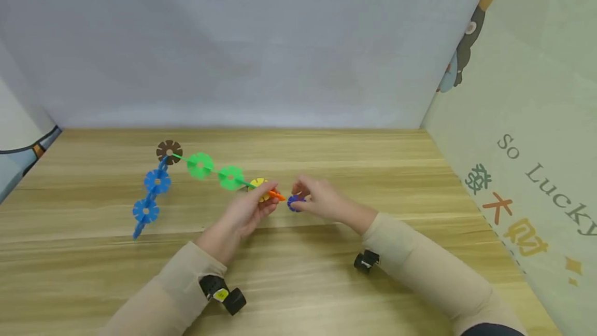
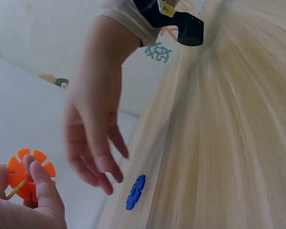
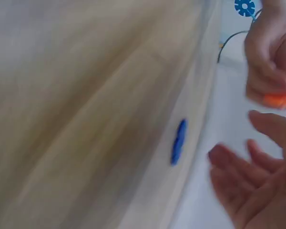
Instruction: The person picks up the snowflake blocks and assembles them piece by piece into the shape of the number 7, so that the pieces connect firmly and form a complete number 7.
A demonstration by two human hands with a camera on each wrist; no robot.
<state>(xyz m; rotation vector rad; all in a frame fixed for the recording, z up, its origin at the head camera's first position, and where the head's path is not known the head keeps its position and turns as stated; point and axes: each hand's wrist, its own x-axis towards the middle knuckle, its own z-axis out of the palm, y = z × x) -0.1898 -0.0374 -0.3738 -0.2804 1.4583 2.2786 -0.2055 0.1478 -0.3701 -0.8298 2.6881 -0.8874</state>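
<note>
My left hand (image 1: 244, 211) pinches a slotted orange disc (image 2: 31, 174) between thumb and fingers. That disc joins a yellow disc (image 1: 259, 189), which is part of a chain of interlocking flower-shaped discs. A loose dark blue disc (image 2: 136, 192) lies flat on the wooden table. My right hand (image 1: 322, 200) hovers over this blue disc with its fingers loosely bent and apart. In the right wrist view a gap shows between the right hand's fingers (image 3: 233, 164) and the blue disc (image 3: 179, 142); nothing is in that hand.
The chain runs back left through green discs (image 1: 200, 166) to a brown disc (image 1: 169, 152), then bends forward through several lighter blue discs (image 1: 157, 181). A pale wall (image 1: 242, 56) rises behind the table (image 1: 326, 284); a printed panel (image 1: 522, 118) stands at the right.
</note>
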